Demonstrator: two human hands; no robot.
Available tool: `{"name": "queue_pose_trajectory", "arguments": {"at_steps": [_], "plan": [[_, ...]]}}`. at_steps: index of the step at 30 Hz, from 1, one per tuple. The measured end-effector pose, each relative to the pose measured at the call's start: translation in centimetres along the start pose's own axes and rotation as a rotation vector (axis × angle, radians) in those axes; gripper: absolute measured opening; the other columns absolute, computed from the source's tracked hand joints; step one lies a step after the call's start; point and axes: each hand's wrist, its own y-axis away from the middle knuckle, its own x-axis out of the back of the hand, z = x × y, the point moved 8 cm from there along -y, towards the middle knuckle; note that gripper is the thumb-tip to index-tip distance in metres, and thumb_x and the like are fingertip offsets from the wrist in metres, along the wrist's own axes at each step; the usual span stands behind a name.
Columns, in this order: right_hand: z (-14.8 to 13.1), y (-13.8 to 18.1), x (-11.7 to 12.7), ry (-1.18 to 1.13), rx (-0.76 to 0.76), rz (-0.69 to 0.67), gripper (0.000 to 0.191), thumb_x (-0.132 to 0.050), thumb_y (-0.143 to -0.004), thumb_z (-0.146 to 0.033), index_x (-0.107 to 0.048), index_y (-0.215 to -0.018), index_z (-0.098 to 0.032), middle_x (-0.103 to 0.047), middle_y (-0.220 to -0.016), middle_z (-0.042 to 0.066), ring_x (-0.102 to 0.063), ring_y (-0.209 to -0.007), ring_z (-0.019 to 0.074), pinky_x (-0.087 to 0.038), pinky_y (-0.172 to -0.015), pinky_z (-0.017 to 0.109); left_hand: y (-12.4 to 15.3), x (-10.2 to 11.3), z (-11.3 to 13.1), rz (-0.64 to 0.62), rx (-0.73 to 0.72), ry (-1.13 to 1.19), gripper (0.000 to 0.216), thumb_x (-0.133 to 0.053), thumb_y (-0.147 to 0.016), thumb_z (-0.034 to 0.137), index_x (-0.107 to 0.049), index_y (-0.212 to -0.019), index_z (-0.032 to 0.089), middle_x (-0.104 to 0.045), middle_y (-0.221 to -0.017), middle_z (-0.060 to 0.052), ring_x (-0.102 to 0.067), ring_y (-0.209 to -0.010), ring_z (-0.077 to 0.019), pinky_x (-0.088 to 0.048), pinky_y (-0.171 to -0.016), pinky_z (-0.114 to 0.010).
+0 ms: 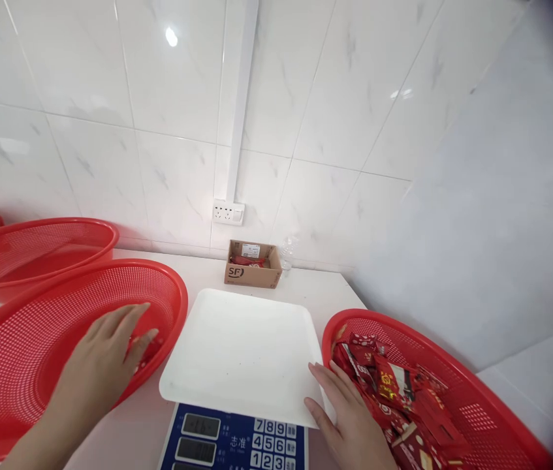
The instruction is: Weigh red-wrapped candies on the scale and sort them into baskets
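My left hand (102,356) hovers over the near red mesh basket (21,339), thumb and fingers apart. Just beneath its fingers lie a few small red packets (151,346), partly hidden by the hand. A blue weighing scale (244,444) with a keypad carries a bare white tray (247,352). My right hand (347,418) rests at the tray's right front corner, fingers spread, with the thumb and fingertips touching its edge. Beside that hand, the right red basket (511,405) holds many red snack packets (403,391).
Behind the tray stands a small cardboard box (252,274) with red packets inside and clear plastic (288,251) next to it. Another red basket (46,251) sits at the far left. A tiled wall with a power socket (228,212) borders the white table (315,287).
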Motion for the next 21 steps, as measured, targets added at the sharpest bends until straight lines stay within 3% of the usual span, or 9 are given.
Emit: {"name": "queue_pose_trajectory", "arguments": {"at_steps": [2, 5, 11, 15, 21], "plan": [[0.3, 0.1, 0.3, -0.07, -0.015, 0.045, 0.063, -0.034, -0.089, -0.051, -0.051, -0.135, -0.012, -0.044, -0.145, 0.01, -0.035, -0.136, 0.0289, -0.032, -0.112, 0.049, 0.8, -1.8, 1.5, -0.058, -0.127, -0.058, 0.046, -0.039, -0.091, 0.048, -0.06, -0.119, 0.017, -0.063, -0.123, -0.013, -0.056, -0.114, -0.0336, -0.049, -0.091, -0.048], [1.3, 0.4, 0.9, -0.137, -0.055, 0.083, 0.066, -0.03, -0.089, -0.051, -0.048, -0.137, -0.01, -0.041, -0.147, 0.011, -0.035, -0.137, 0.0254, -0.029, -0.113, 0.045, 2.0, -4.3, 3.0, -0.172, -0.27, -0.053, 0.045, -0.039, -0.093, 0.044, -0.059, -0.125, 0.021, -0.062, -0.128, -0.011, -0.058, -0.116, -0.0301, -0.05, -0.093, -0.044], [6.1, 1.1, 1.7, -0.064, -0.18, -0.003, 0.063, -0.024, -0.089, -0.042, -0.043, -0.14, -0.01, -0.039, -0.149, 0.009, -0.033, -0.138, 0.0233, -0.024, -0.115, 0.042, 2.4, -6.6, 0.4, -0.261, -0.254, -0.051, 0.038, -0.036, -0.093, 0.03, -0.061, -0.122, 0.023, -0.063, -0.127, -0.006, -0.059, -0.116, -0.0257, -0.053, -0.091, -0.039], [8.9, 1.7, 0.9, -0.04, -0.171, -0.145, 0.058, -0.042, -0.084, -0.039, -0.048, -0.138, -0.02, -0.043, -0.147, 0.008, -0.037, -0.136, 0.0278, -0.03, -0.112, 0.044, 1.7, -6.2, 0.6, -0.214, -0.273, -0.028, 0.038, -0.039, -0.092, 0.035, -0.063, -0.118, 0.021, -0.066, -0.121, -0.009, -0.06, -0.114, -0.0303, -0.052, -0.091, -0.045], [8.7, 1.1, 0.3, -0.012, -0.179, -0.299, 0.062, -0.052, -0.08, -0.038, -0.044, -0.141, -0.027, -0.032, -0.153, 0.005, -0.031, -0.138, 0.0305, -0.031, -0.111, 0.042, -0.1, -2.8, 6.5, -0.111, -0.361, 0.143, 0.04, -0.041, -0.093, 0.045, -0.062, -0.118, 0.021, -0.065, -0.124, -0.009, -0.061, -0.113, -0.0273, -0.055, -0.09, -0.041]]}}
